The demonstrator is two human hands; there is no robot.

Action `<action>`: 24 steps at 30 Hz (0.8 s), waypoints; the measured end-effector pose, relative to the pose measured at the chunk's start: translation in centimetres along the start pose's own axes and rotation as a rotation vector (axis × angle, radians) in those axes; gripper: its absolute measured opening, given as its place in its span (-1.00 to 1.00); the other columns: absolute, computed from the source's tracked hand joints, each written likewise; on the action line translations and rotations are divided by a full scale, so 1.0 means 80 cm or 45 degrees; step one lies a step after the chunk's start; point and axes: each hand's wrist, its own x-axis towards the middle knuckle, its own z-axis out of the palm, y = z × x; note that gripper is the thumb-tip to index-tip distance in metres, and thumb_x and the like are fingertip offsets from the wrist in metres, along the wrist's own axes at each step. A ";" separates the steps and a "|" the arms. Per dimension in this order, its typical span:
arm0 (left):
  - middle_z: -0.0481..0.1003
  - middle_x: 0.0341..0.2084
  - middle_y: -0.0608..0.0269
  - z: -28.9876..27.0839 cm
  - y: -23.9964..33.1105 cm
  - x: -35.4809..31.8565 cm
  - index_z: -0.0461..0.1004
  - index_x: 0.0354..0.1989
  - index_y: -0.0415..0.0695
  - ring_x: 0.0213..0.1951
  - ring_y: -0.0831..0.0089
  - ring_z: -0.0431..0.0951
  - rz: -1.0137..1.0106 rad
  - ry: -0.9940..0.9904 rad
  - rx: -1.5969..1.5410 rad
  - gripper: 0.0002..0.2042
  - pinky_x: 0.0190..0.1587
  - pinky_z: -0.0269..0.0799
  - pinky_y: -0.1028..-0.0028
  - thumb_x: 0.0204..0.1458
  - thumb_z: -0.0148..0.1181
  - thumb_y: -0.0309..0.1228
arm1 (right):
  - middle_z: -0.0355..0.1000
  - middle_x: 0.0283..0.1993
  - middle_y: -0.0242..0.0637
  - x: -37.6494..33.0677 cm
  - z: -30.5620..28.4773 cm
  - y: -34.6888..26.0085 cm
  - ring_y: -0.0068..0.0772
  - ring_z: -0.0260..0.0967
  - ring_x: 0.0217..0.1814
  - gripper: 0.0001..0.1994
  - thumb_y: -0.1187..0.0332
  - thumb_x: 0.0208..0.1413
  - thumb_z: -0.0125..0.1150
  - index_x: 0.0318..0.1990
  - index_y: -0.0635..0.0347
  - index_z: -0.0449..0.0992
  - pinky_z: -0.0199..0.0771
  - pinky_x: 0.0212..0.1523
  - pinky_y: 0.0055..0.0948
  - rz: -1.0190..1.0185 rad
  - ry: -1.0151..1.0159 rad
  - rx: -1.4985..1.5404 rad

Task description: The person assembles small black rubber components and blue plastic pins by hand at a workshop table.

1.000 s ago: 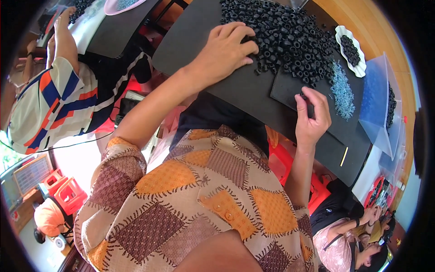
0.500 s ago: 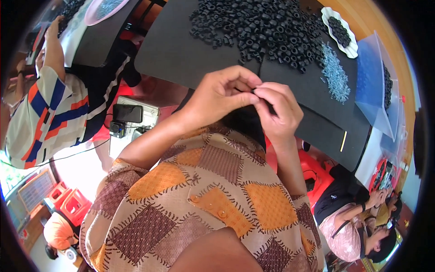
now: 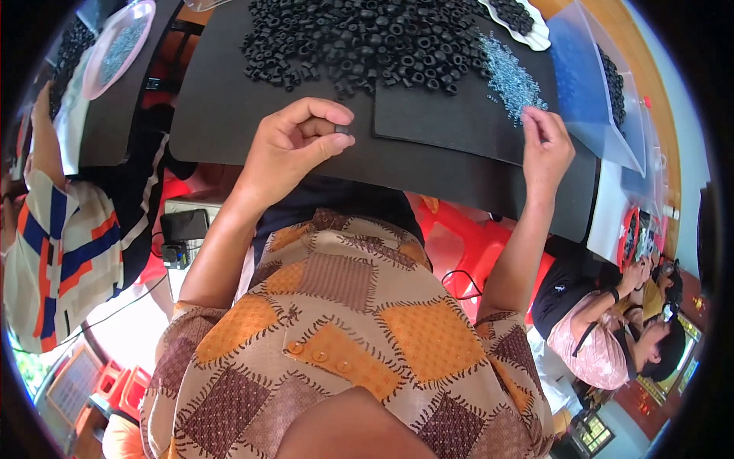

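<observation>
- Left hand (image 3: 289, 145): raised over the near edge of the table, thumb and forefinger nearly closed in a pinch, the other fingers curled behind.
- Small black piece (image 3: 342, 129): held between the thumb and forefinger tips of the left hand; its shape is largely hidden by them.
- Right hand (image 3: 549, 153): well apart from the left, its thumb and fingertips drawn close together at the near end of the blue beads; whether a bead lies between the tips cannot be told.
- Blue beads (image 3: 508, 73): a loose, elongated heap of small translucent grains, extending from the right fingertips away from the person.
- Heap of black pieces (image 3: 375, 42): many short, hollow, ring-like parts, beyond the left hand and reaching across to the blue beads.
- Black board (image 3: 443, 126): flat between the two hands, its far portion beneath part of the heap.
- Dark table (image 3: 210, 115): supports the board and heaps; bare surface shows to the left of the left hand.
- White scalloped dish (image 3: 541, 40): beyond the right hand, containing further black pieces.
- Clear plastic bin (image 3: 569, 69): just to the right of the blue beads, beyond the right hand.
</observation>
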 end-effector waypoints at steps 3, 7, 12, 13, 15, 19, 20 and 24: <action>0.56 -0.31 0.32 -0.005 0.002 0.001 0.49 -0.13 -0.24 -0.25 0.61 0.58 -0.032 0.000 -0.003 -0.84 -0.21 0.48 0.64 0.13 0.24 -0.55 | 0.48 -0.37 -0.26 -0.001 0.016 -0.008 -0.38 0.48 -0.38 -0.90 0.55 0.00 0.32 -0.29 0.23 0.63 0.45 -0.31 -0.48 -0.050 -0.092 0.076; 0.57 -0.21 0.23 -0.016 0.000 0.000 0.49 -0.06 -0.23 -0.17 0.48 0.62 -0.092 -0.028 -0.082 -0.80 -0.11 0.53 0.57 0.15 0.24 -0.53 | 0.48 -0.35 -0.26 0.014 0.030 -0.027 -0.27 0.49 -0.35 -0.90 0.48 0.01 0.33 -0.28 0.20 0.62 0.47 -0.28 -0.40 -0.075 -0.206 0.028; 0.55 -0.10 0.15 -0.007 0.008 -0.003 0.47 0.01 -0.20 -0.10 0.40 0.62 -0.150 -0.039 -0.509 -0.76 -0.05 0.55 0.54 0.17 0.18 -0.55 | 0.46 -0.28 -0.25 0.024 0.031 -0.022 -0.12 0.45 -0.21 -0.92 0.44 0.05 0.28 -0.30 0.19 0.57 0.44 -0.19 -0.28 -0.211 -0.327 -0.157; 0.55 -0.07 0.12 -0.007 0.006 0.000 0.46 0.03 -0.18 -0.11 0.41 0.62 -0.149 -0.063 -0.614 -0.76 -0.05 0.56 0.54 0.18 0.16 -0.56 | 0.47 -0.30 -0.21 0.026 0.032 -0.025 -0.14 0.47 -0.25 -0.92 0.47 0.08 0.26 -0.26 0.20 0.55 0.44 -0.21 -0.33 -0.323 -0.269 -0.074; 0.54 -0.04 0.09 -0.010 0.009 0.000 0.46 0.04 -0.16 -0.10 0.40 0.62 -0.174 -0.049 -0.638 -0.74 -0.06 0.57 0.55 0.18 0.16 -0.57 | 0.52 -0.33 -0.24 0.016 0.033 -0.039 -0.34 0.52 -0.30 -0.92 0.53 0.09 0.26 -0.25 0.24 0.56 0.46 -0.25 -0.48 -0.177 -0.169 0.065; 0.54 -0.03 0.08 -0.010 0.005 0.001 0.49 0.03 -0.13 -0.08 0.39 0.62 -0.143 -0.109 -0.687 -0.74 -0.06 0.57 0.55 0.17 0.16 -0.59 | 0.53 -0.30 -0.33 -0.013 0.040 -0.093 -0.60 0.49 -0.25 -0.91 0.64 0.07 0.29 -0.26 0.32 0.57 0.50 -0.22 -0.64 0.156 -0.292 0.822; 0.53 -0.02 0.08 -0.009 0.006 0.002 0.49 0.02 -0.13 -0.08 0.39 0.62 -0.124 -0.100 -0.648 -0.74 -0.06 0.57 0.55 0.17 0.16 -0.59 | 0.53 -0.28 -0.30 -0.019 0.044 -0.108 -0.57 0.50 -0.25 -0.90 0.66 0.06 0.28 -0.26 0.34 0.57 0.52 -0.20 -0.62 0.093 -0.329 0.866; 0.52 0.00 0.07 -0.012 0.002 0.001 0.49 0.04 -0.13 -0.07 0.38 0.61 -0.080 -0.108 -0.697 -0.74 -0.04 0.58 0.55 0.17 0.16 -0.59 | 0.51 -0.22 -0.21 -0.033 0.061 -0.155 -0.45 0.54 -0.24 -0.87 0.74 0.05 0.23 -0.25 0.40 0.56 0.57 -0.19 -0.56 -0.028 -0.489 1.162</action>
